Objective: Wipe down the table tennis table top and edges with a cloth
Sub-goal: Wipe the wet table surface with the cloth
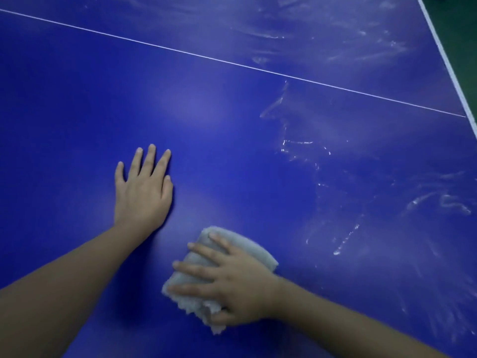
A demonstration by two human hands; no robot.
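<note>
Grey cloth (192, 303) is folded into a pad, flat on the table (232, 151) towards its near edge. The long axis is unclear under the right hand (240, 282), which presses it with spread fingers pointing left. Left hand (143, 189) rests flat beside it, fingers slightly spread. Whitish smears (346, 236) run towards the white-striped right edge (449, 63). A thin white line (232, 63) crosses beyond; green floor (462, 27) past the far right corner.

The person's left forearm (64, 288) and right forearm (348, 329) are both bare along all of their visible length, smooth and evenly rounded, narrowing toward the wrists. The left hand (143, 192) is bare too, with short, rounded nails showing on its fingers. The right hand (232, 282) is likewise bare and slightly blurred, so its nails are hard to make out.
</note>
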